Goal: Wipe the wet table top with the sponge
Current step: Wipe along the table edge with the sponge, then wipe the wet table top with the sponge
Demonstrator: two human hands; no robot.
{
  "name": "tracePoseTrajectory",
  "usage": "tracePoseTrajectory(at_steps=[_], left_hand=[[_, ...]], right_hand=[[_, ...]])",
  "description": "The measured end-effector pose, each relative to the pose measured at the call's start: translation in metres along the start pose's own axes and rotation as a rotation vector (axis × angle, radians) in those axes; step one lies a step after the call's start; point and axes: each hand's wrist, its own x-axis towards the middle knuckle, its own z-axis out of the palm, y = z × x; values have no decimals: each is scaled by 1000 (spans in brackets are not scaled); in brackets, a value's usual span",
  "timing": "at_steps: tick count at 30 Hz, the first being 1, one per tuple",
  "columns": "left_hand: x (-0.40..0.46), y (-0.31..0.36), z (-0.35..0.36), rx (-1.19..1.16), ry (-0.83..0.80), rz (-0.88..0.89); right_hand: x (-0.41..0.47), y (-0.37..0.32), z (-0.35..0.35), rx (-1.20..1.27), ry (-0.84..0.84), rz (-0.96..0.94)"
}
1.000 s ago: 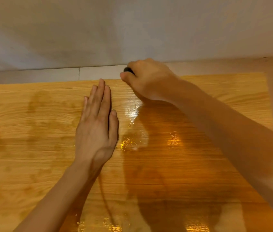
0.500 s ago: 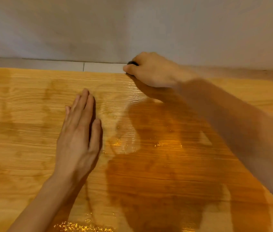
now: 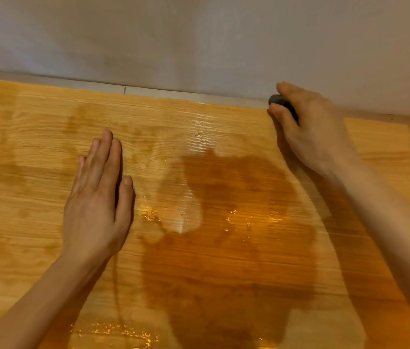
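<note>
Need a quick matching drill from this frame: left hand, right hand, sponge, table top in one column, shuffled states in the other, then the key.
Column 1
1. left hand
2. right hand
3. sponge
4. table top

Column 2
A. dark, mostly hidden inside a grip, at the far edge by the wall
B. wooden, with glinting wet patches
C. flat, palm down, fingers together
D. closed around something dark

Pairs: 1-C, 2-D, 3-A, 4-B
</note>
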Motion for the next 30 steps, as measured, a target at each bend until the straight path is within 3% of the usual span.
tracePoseTrajectory(at_steps=[6,11,14,19,26,30], left_hand=[[0,-2,2,15,24,11],[2,-5,2,6,33,6],[3,-7,2,8,37,14],[4,-9,1,8,37,15],[3,-10,2,9,46,25],[5,-10,2,8,50,25]], right_hand=[[-46,-23,41,-100,95,-76],[-132,-36,45,-7,-54,-253],[-112,-34,43,-38,-51,-286],[-20,-50,45,-39,26,-92],[-125,-49,55,-7,-7,-300],[-95,-56,54,-78,-23,-315]])
